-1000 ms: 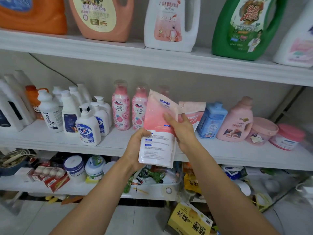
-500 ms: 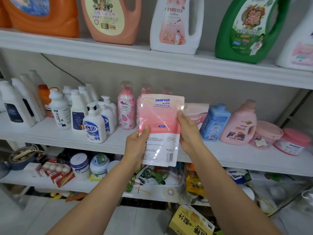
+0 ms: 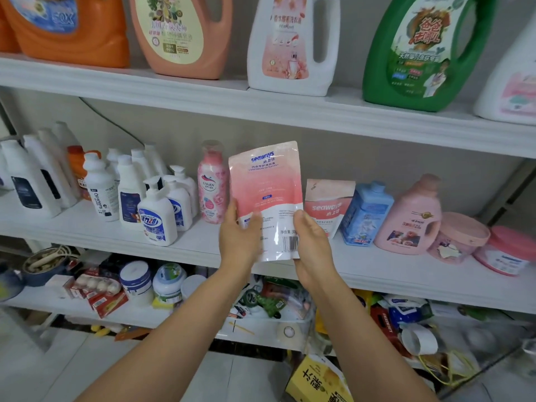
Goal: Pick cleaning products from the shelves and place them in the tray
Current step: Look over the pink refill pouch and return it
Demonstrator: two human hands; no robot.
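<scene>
Pink-and-white detergent pouch [image 3: 265,195] is held upright in the air before the middle shelf [image 3: 377,274]. It is glossy flat film, likely light, floppy and slightly slippery, so best taken at its lower side edges. The grip of the left hand [image 3: 237,242] and of the right hand [image 3: 314,248] is clamped on one lower edge each, thumb on the face. A matching pouch [image 3: 329,204] leans behind, beside a rigid blue bottle [image 3: 367,213].

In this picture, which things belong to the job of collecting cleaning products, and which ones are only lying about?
For the job: the pink pouch, held by the left hand and the right hand; the second pouch, blue bottle, pink jug and pump bottle on the middle shelf; the green jug above.
Lying about: the egg box, tape roll and yellow box lower down.
</scene>
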